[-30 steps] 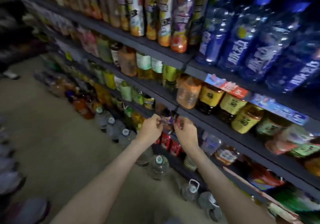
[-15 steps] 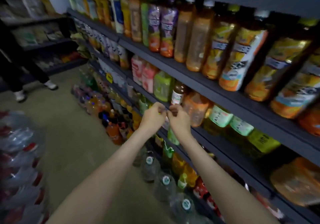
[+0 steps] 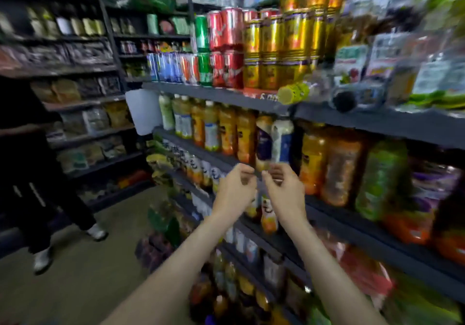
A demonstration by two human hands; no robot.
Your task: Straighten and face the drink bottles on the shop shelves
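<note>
Left hand and right hand hover, curled fingers nearly meeting; blur hides any pinch. Just beyond them, a blue-white bottle stands on the shelf, probably the reason for the reach.

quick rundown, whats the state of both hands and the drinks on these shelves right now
left hand, fingers curled, any grip unclear
right hand, fingers curled, any grip unclear
yellow-capped bottle, lying on its side, cap outward
dark-capped bottle, lying on its side
stacked cans, upright
juice bottles, upright in a row
</note>
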